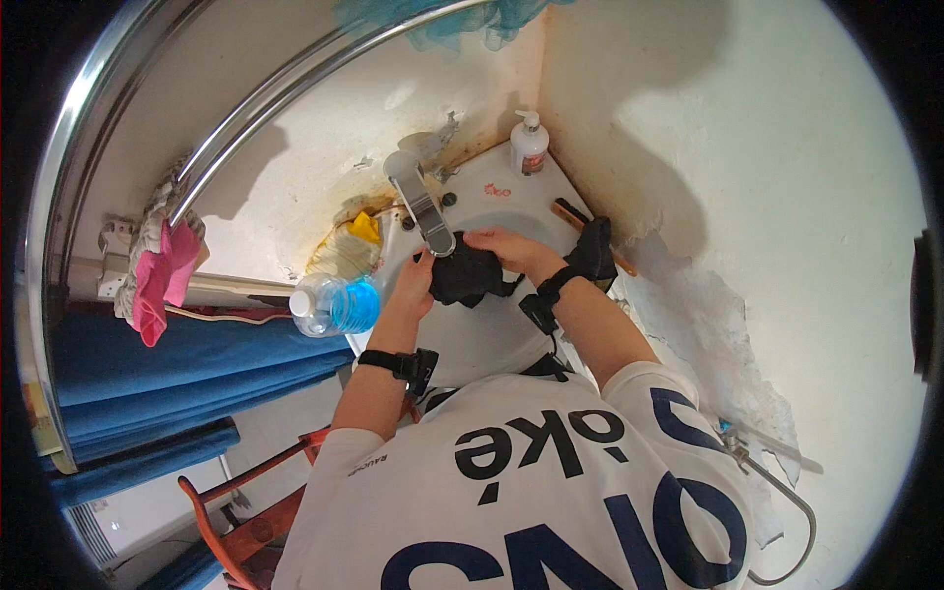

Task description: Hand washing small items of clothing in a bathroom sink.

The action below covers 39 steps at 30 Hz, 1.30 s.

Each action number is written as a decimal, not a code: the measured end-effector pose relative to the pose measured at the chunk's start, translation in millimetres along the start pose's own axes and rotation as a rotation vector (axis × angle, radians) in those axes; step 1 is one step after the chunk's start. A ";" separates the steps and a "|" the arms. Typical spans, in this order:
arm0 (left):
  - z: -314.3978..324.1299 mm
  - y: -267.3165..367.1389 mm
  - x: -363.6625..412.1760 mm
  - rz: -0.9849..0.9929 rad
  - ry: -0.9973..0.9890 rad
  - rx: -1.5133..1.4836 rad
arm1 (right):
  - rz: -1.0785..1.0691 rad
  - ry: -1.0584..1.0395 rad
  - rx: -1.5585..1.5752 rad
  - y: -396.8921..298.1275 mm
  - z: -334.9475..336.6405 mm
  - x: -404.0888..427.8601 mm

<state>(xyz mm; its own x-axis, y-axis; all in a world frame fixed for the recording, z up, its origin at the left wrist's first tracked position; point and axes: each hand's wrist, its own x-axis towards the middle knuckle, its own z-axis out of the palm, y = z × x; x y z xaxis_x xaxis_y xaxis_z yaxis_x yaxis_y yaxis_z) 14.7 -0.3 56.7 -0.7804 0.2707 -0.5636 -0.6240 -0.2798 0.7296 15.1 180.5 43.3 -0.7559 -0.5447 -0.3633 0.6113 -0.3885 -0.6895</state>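
Observation:
Both my hands hold a black cloth item (466,271) over a white corner washbasin (472,346). My left hand (419,284) grips its left edge, and my right hand (509,247) pinches its upper right side. A dark strap or loop hangs from the cloth's lower right. Directly above the cloth reaches the spout of a chrome tap (420,206); I cannot tell whether water runs. Part of the basin's bowl is hidden behind the cloth and my hands.
On the basin's edge stand a white pump bottle (529,147) and a clear bottle of blue liquid (335,305). A brush (571,214) and another black cloth (592,251) lie on the right. Left are a metal rail (295,88), pink gloves (158,280) and a wooden chair (251,527).

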 end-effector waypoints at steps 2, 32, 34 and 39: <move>-16.7 -8.6 9.4 0.028 -0.019 0.054 | -0.107 0.013 0.099 1.0 -0.2 7.1; -40.1 -43.0 39.7 0.297 -0.148 0.357 | 0.161 0.168 -0.034 4.0 5.6 -2.8; -31.4 -27.6 25.9 0.504 -0.273 0.742 | -0.010 0.193 -0.031 3.8 -11.4 -3.3; -11.5 -26.7 27.0 0.302 0.086 0.806 | -0.222 0.663 -0.570 13.1 -10.6 17.4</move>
<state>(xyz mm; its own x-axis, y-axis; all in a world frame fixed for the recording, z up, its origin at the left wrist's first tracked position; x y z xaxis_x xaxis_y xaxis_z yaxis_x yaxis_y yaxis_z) 9.9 3.9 17.5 -0.9287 0.2107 -0.3053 -0.1965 0.4186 0.8867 7.5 173.8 21.3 -0.9305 0.1074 -0.3503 0.3600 0.0899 -0.9286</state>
